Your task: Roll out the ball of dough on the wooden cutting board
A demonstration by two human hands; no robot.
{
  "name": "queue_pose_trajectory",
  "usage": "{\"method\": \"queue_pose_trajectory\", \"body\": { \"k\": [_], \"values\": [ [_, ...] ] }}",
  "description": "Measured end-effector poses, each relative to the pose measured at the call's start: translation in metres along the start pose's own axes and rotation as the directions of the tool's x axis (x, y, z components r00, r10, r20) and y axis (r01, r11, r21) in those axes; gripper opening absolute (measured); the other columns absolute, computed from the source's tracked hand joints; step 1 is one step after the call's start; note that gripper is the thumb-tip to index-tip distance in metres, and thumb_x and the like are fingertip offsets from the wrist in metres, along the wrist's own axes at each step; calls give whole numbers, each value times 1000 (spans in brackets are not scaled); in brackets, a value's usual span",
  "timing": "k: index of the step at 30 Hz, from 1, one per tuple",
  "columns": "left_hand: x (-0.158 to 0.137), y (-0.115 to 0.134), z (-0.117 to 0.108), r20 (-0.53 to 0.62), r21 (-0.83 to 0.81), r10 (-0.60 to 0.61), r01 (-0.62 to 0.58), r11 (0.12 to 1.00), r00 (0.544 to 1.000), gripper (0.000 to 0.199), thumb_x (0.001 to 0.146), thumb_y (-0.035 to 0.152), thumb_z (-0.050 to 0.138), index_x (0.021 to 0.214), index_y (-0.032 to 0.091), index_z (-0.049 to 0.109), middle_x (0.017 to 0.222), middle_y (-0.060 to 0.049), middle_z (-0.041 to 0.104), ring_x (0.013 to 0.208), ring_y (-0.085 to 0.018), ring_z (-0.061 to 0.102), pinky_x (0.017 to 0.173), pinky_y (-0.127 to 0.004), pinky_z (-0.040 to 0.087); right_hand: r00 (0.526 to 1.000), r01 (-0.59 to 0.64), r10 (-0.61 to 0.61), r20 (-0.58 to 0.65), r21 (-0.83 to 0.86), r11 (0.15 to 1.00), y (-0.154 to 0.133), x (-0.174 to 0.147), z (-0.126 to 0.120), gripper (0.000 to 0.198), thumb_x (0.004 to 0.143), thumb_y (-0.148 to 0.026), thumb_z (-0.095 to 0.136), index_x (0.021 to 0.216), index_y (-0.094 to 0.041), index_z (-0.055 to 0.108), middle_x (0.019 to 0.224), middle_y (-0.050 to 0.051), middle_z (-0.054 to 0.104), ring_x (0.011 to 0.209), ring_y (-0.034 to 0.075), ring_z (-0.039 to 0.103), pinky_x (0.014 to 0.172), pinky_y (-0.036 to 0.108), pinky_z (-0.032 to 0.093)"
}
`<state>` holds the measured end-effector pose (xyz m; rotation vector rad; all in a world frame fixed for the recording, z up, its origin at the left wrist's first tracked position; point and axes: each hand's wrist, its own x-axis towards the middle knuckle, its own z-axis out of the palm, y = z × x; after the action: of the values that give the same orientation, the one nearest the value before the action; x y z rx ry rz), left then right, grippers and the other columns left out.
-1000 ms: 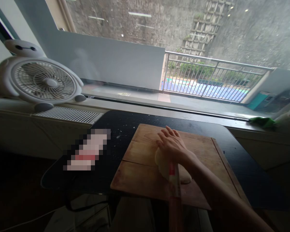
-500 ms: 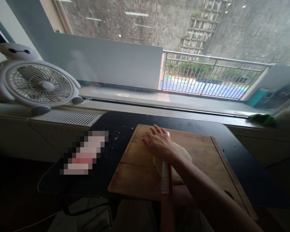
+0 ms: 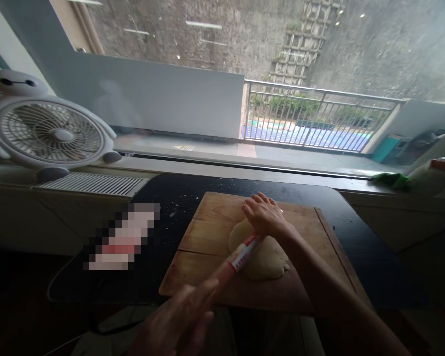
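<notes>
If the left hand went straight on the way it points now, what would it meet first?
Most likely the dough, ahead on the cutting board; the right hand lies farther along the rolling pin. The left hand is blurred and its height unclear, so it might pass over the dough.

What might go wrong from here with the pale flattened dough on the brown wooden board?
The brown cylindrical rolling pin lies slantwise across the pale flattened dough, the right hand on its far part and the left hand at its near end; uneven pressure might leave the dough lopsided.
The dough's near right rim looks uneven and may split.
The brown wooden board sits close to the near edge of the black table, so a push might shift it.
</notes>
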<state>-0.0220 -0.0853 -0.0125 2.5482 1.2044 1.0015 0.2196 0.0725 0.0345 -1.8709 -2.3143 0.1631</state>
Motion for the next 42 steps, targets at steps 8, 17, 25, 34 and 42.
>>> {"method": "queue_pose_trajectory", "body": {
  "k": [8, 17, 25, 34, 42],
  "values": [
    [24, -25, -3, -31, 213, 6, 1, 977, 1000, 49, 85, 31, 56, 132, 28, 43, 102, -4, 63, 89, -19, 60, 77, -31, 48, 998, 19, -20, -64, -10, 1000, 8, -47, -1, 47, 95, -42, 19, 120, -22, 53, 135, 6, 45, 134, 24, 22, 105, 42, 22],
    [79, -56, -6, -12, 296, -24, 26, 955, 1000, 31, 89, 37, 48, 114, 21, 58, 89, -3, 64, 83, -19, 58, 74, -34, 42, 998, -48, 51, -25, 85, 995, 12, 17, -1, 48, 94, -47, 20, 129, -25, 45, 137, 5, 42, 133, 25, 23, 104, 44, 25],
    [76, -49, -5, -6, 367, 19, -16, 930, 1000, 33, 87, 39, 51, 114, 22, 58, 90, -4, 64, 83, -20, 57, 78, -36, 40, 999, 29, -25, -43, 98, 995, 16, -22, 3, 51, 94, -50, 17, 133, -29, 41, 141, 1, 37, 136, 24, 16, 107, 42, 18],
    [98, -60, 7, -128, 505, 15, 53, 862, 992, 35, 84, 44, 53, 109, 20, 61, 96, -6, 65, 93, -25, 55, 99, -50, 27, 995, -93, 96, -15, 142, 985, 20, 58, 4, 46, 93, -48, 19, 123, -26, 48, 131, 6, 46, 128, 24, 31, 101, 45, 26],
    [92, -50, 18, -153, 512, 39, 46, 858, 987, 36, 85, 41, 52, 116, 22, 58, 101, -9, 63, 99, -27, 54, 104, -58, 17, 999, 39, -37, -15, 109, 993, 21, -3, 4, 51, 93, -53, 13, 128, -31, 44, 135, 4, 43, 132, 24, 23, 103, 45, 22]
  ]
}}
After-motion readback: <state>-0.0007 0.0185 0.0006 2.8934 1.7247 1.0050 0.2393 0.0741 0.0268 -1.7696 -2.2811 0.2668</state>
